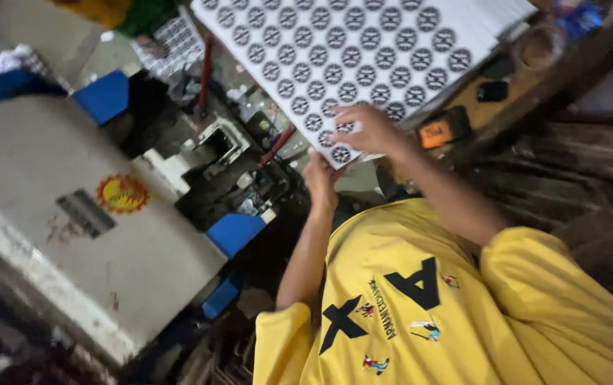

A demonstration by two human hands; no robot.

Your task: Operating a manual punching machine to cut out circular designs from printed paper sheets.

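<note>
A stack of large white sheets [363,50] printed with rows of round black marks lies tilted across the top of the view. My right hand [367,130] rests on the near corner of the top sheet, fingers curled over its edge. Just below that corner, my left hand [321,182] touches the edge of the sheets from underneath. Both arms reach up from my yellow printed shirt [420,306] at the bottom.
A grey machine housing [71,207] with a round yellow and red sticker [122,193] fills the left. Black machine parts [228,178], red rods [205,71] and blue pieces [234,232] sit beside the sheets. An orange and black device [443,130] and small black objects [492,90] lie on a wooden surface at right.
</note>
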